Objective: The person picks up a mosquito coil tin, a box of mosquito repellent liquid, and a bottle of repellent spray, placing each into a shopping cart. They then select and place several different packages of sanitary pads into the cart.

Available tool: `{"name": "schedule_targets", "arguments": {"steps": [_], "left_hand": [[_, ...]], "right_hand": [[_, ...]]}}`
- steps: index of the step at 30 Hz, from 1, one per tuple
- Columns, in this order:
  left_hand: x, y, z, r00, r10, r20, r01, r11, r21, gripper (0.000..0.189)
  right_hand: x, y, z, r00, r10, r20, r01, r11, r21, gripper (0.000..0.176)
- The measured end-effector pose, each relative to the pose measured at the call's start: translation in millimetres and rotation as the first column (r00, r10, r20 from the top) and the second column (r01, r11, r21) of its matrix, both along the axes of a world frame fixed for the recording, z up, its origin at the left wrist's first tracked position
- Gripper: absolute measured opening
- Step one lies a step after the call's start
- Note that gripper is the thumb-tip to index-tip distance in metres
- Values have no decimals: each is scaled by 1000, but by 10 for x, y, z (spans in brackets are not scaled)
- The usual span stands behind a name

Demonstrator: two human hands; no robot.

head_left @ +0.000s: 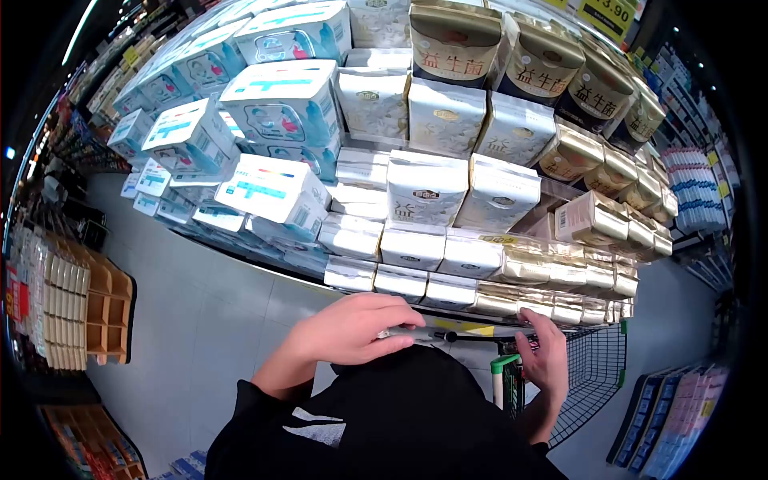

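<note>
My left hand [360, 328] is in front of my body, near the lowest row of packs, with thumb and fingers curled towards each other. A small pale, shiny object [392, 332] shows between them; its kind I cannot make out. My right hand [546, 352] is above the green-cornered shopping cart [592, 368], fingers slightly bent and apart, nothing visible in them. Ahead rises a stepped display of white packs [428, 192], gold-and-white packs [456, 48] and light-blue packs [280, 100]. A dark rod [476, 338] runs between my hands.
A wooden shelf unit [108, 304] with packs stands at the left, another wooden rack [96, 440] below it. Stacked blue and pink packs [672, 416] are at the lower right. Grey tiled floor [192, 320] borders the display. A yellow price sign [612, 12] hangs at the top.
</note>
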State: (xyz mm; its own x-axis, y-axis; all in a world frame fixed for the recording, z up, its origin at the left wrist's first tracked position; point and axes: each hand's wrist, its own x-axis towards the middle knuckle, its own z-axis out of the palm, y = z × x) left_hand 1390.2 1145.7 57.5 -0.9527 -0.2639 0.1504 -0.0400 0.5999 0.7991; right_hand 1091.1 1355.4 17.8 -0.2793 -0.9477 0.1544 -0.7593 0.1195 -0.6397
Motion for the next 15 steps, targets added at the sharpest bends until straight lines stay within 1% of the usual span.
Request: {"name": "schedule_targets", "arguments": {"steps": [2, 3, 4, 5, 7, 8, 9, 11, 13, 15], "left_hand": [[71, -137, 77, 1000, 1, 27, -1, 1000, -15, 25], [96, -212, 129, 1000, -18, 25, 18, 1000, -14, 25], [123, -270, 182, 1000, -10, 0, 10, 999, -37, 25], [151, -324, 236, 1000, -3, -25, 1, 998, -57, 25], [206, -445, 370, 999, -38, -37, 36, 998, -59, 26], [228, -503, 455, 997, -70, -34, 68, 996, -55, 26], [239, -567, 545, 994, -104, -31, 102, 993, -52, 26], [219, -692, 683, 988, -144, -47, 140, 987, -81, 25], [190, -760, 717, 993, -107, -55, 101, 990, -102, 22], [108, -778, 663, 995, -69, -68, 64, 995, -73, 22]], "right_hand": [[18, -118, 65, 999, -32, -25, 32, 999, -15, 38], [16, -185, 125, 999, -14, -48, 13, 1000, -22, 37], [12, -243, 194, 998, 9, -69, -11, 1000, -24, 37], [19, -292, 297, 998, -3, -70, 2, 1000, -17, 37], [9, -400, 510, 995, -27, -96, 34, 997, 74, 37], [-29, -469, 548, 997, 6, -74, -8, 1000, -23, 38], [-60, -539, 612, 997, -11, -80, 9, 1000, -20, 38], [-90, -662, 775, 987, 43, -155, -66, 988, -143, 37], [-51, -807, 887, 990, 20, -141, -50, 976, -210, 36], [-30, -938, 869, 989, 39, -141, -76, 960, -271, 36]]}}
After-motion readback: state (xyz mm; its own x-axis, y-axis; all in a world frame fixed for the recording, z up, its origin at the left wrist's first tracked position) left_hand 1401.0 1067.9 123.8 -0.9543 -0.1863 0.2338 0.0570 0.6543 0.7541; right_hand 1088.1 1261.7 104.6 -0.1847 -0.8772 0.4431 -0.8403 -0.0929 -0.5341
